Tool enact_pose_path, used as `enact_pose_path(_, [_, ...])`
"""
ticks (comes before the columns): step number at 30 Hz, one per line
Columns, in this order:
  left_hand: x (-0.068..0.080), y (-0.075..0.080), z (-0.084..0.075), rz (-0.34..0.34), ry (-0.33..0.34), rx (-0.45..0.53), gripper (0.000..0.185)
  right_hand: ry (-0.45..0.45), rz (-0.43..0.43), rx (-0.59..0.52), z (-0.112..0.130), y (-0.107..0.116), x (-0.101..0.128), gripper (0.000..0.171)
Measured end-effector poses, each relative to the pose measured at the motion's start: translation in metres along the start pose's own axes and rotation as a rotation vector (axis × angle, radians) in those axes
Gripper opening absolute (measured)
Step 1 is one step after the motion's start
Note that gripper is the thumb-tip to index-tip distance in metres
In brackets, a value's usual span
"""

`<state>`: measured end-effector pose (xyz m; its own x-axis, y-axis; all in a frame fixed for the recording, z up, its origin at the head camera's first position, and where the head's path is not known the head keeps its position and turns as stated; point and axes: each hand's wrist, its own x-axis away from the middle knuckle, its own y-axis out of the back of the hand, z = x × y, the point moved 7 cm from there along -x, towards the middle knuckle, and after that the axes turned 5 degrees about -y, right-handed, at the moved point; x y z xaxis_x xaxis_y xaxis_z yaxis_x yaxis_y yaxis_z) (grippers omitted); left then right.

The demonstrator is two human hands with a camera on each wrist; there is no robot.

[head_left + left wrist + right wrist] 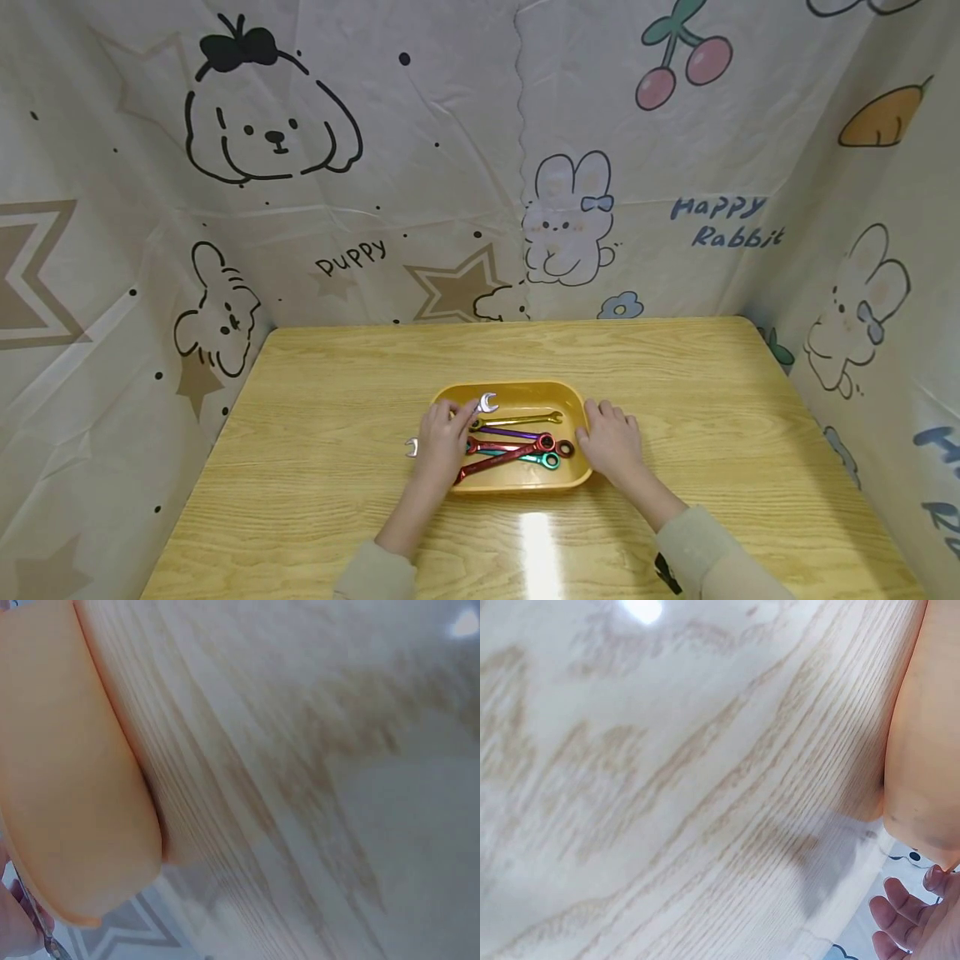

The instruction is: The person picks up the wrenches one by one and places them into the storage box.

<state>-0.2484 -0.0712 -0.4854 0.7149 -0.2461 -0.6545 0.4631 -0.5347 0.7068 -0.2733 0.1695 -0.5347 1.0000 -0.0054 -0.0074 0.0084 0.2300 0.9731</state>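
A yellow tray [517, 487] holds several coloured wrenches: a gold wrench [521, 421], a purple wrench [510, 432], a red wrench [498, 458] and a green wrench [550, 460]. At the tray's left rim, my left hand [442, 442] grips a silver wrench [487, 402]. A silver open end [412, 447] sticks out left of that hand; whether both ends belong to one wrench is hidden. The left wrist view catches a metal wrench end [56, 949] beside the fingers. My right hand [613, 437] touches the tray's right rim, fingers loosely extended outside it.
The wooden table [337, 375] lies under the tray. Patterned cloth [450, 108] hangs behind and on both sides. A small black item [666, 573] shows beside the right sleeve [705, 550].
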Motion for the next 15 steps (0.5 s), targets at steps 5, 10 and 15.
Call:
enact_pose_path(5, [0.002, -0.004, -0.007, -0.011, -0.035, 0.005, 0.023, -0.003, 0.003, -0.005, -0.001, -0.001, -0.001, 0.039])
enact_pose_path(10, [0.005, -0.007, -0.012, -0.016, -0.064, 0.007, 0.021, -0.003, 0.008, -0.004, 0.000, 0.000, -0.001, 0.040])
enact_pose_path(15, [0.008, -0.010, -0.017, -0.008, -0.090, 0.024, 0.020, 0.000, 0.013, -0.003, -0.001, -0.001, 0.000, 0.041])
